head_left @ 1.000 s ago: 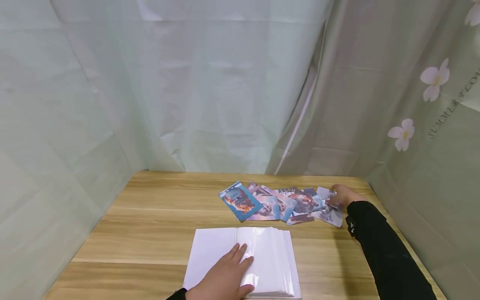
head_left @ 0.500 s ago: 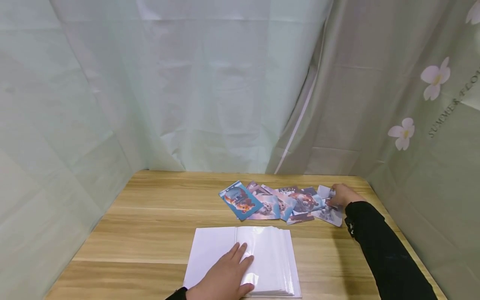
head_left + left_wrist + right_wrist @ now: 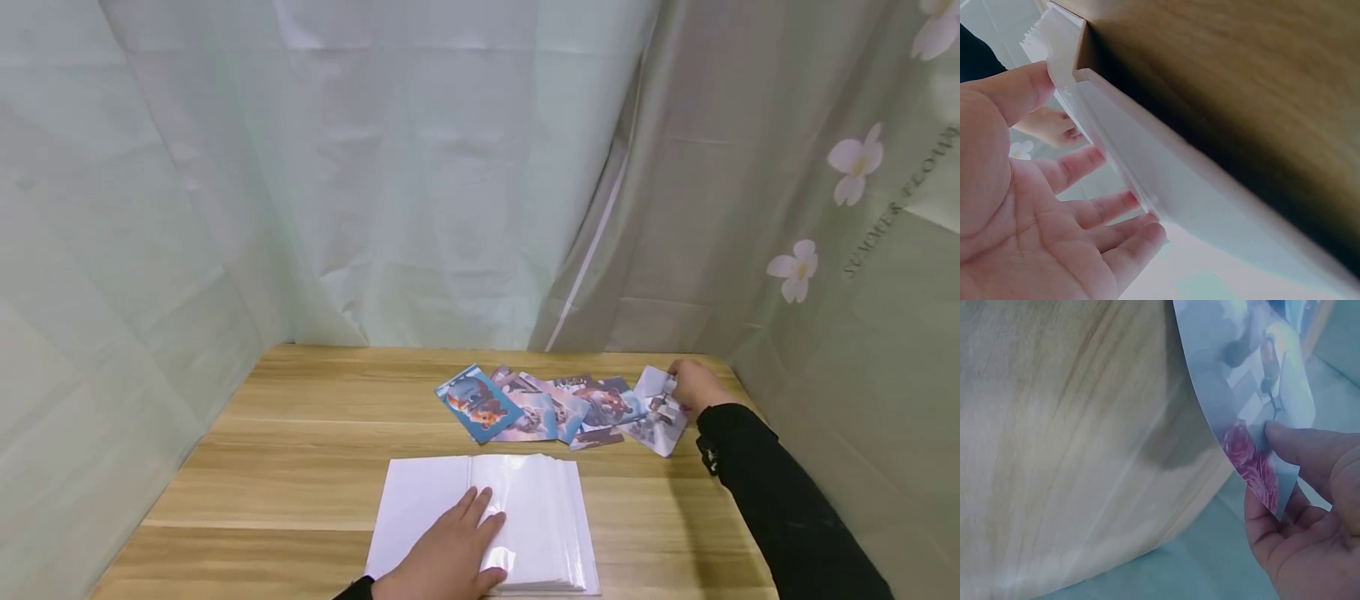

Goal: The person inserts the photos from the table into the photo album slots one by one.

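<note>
A white photo album (image 3: 536, 508) with clear sleeves lies spread at the table's front in the head view. My left hand (image 3: 448, 552) rests on its pages near the fold, fingers spread; the left wrist view shows those fingertips (image 3: 1141, 203) touching the page. At the right end of a row of picture cards, my right hand (image 3: 699, 386) pinches the edge of a greyish picture card (image 3: 655, 421). Up close in the right wrist view, the thumb lies on the picture side and the fingers are behind this card (image 3: 1222, 381), near a corner with pink roses.
Several overlapping picture cards (image 3: 536, 414) lie left of the held one, with a blue card (image 3: 480, 404) at the far left end. Pale curtains (image 3: 450, 208) enclose the back and sides of the wooden table (image 3: 300, 450).
My right hand has shifted slightly right, and the greyish card has come partly away from the neighbouring cards, showing more of its face. My left hand stays on the album.
</note>
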{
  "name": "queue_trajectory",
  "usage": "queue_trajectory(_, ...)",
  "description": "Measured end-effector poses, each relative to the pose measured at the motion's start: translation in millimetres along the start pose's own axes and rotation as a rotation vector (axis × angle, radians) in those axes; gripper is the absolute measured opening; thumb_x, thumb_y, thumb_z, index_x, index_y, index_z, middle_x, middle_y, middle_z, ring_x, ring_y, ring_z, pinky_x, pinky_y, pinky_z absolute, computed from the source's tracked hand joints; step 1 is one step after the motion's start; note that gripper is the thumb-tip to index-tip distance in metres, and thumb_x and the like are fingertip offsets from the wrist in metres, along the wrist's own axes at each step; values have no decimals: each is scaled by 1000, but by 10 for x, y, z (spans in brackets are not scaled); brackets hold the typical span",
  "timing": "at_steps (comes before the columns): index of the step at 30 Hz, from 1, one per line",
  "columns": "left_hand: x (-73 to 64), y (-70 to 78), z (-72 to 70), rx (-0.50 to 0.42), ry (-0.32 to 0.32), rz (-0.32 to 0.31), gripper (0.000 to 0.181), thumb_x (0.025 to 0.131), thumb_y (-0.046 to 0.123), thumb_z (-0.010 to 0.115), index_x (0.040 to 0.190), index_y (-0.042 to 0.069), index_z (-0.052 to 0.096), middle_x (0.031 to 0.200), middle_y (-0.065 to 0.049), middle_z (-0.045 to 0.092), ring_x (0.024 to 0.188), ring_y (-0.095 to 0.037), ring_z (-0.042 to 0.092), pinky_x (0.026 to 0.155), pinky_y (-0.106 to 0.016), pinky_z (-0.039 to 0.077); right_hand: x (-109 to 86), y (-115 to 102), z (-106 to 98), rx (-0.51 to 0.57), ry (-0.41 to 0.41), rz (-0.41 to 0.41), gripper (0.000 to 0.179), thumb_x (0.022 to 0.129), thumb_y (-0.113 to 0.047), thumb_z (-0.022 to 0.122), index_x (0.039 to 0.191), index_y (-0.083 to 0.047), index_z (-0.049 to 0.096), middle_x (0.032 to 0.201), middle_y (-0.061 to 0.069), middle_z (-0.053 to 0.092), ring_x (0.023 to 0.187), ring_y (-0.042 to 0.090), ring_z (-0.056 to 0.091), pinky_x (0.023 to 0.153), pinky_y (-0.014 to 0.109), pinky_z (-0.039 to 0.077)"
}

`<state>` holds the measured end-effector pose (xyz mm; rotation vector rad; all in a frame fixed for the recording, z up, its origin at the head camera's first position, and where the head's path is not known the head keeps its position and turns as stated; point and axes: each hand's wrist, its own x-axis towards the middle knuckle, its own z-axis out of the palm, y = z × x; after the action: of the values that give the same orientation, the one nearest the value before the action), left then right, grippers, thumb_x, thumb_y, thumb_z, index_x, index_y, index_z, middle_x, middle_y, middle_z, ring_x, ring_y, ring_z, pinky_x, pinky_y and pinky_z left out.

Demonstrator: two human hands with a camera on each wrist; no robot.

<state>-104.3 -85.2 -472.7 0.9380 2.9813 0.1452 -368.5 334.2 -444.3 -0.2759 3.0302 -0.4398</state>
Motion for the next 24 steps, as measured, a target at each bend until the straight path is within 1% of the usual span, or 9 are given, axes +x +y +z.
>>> queue_trajectory(5, 7, 1, -1, 7, 2, 1, 63, 90, 54, 67, 135, 9, 60, 145, -20, 51, 136, -39, 46, 110, -39, 41, -22, -57, -82, -1, -60, 62, 27, 81, 8, 61, 108, 12, 62, 96, 23, 63, 82, 33, 56, 69, 38, 50)
queue_trajectory(7, 8, 1, 2, 2, 4, -2, 64, 89, 54, 67, 135, 9, 60, 145, -21, 50, 136, -40, 46, 110, -39, 41, -49, -85, -119, 11, -73, 81, 24, 85, 7, 61, 109, 12, 61, 95, 22, 63, 81, 33, 56, 67, 37, 51)
queue_trajectory(9, 7, -3, 8, -6, 2, -6, 64, 89, 54, 68, 135, 9, 60, 145, -21, 50, 136, -40, 46, 110, -40, 41, -84, -103, -152, 26, -74, 87, 22, 86, 7, 60, 107, 11, 61, 92, 20, 62, 80, 32, 56, 66, 36, 51)
queue_trajectory(12, 4, -12, 22, -5, 2, -6, 64, 90, 54, 67, 135, 9, 60, 145, -21, 50, 136, -40, 46, 110, -40, 41, -131, -121, -203, 7, -42, 55, 18, 84, 5, 58, 101, 10, 63, 87, 18, 63, 77, 31, 57, 64, 36, 51)
queue_trajectory(15, 4, -16, 27, 8, 3, 6, 64, 90, 54, 67, 134, 9, 60, 145, -21, 51, 136, -39, 46, 110, -39, 41, -174, -105, -266, -4, -5, 31, 18, 84, 5, 57, 99, 10, 65, 88, 20, 65, 76, 32, 57, 65, 39, 52)
queue_trajectory(20, 2, -15, 8, -1, 6, 8, 64, 90, 54, 66, 134, 8, 60, 145, -21, 51, 135, -40, 46, 110, -40, 41, -226, -92, -429, 19, 37, 13, 21, 88, 3, 55, 103, 12, 65, 97, 25, 66, 81, 34, 57, 71, 45, 52)
queue_trajectory(24, 2, -18, -8, -23, 0, 0, 64, 91, 53, 66, 135, 8, 59, 145, -22, 50, 136, -40, 46, 110, -41, 41, -270, -115, -568, 9, 66, -7, 22, 89, 1, 54, 104, 12, 64, 96, 24, 66, 82, 35, 57, 73, 47, 51)
